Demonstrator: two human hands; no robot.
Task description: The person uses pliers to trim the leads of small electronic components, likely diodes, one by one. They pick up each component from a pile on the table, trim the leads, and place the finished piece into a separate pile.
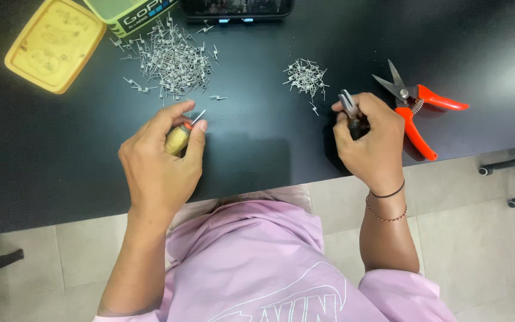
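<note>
Black tabletop (257,149), seen from the head camera, carries two heaps of wire coils toward its far edge, while near the front edge the left hand (159,158) pinches a small yellow-handled tool (177,139) and the right hand (369,140) grips small pliers (348,106), so the next move, I judge, calls for bringing both tips together.

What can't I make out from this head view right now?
- Left hand: its fingers hide most of the yellowish tool; only a thin metal tip shows.
- Right hand: it covers the pliers handles, and any piece between the tips is too small to tell.
- Coil piles: single pieces too small to tell apart.
- Phone and green box: cut off by the top edge.
</note>
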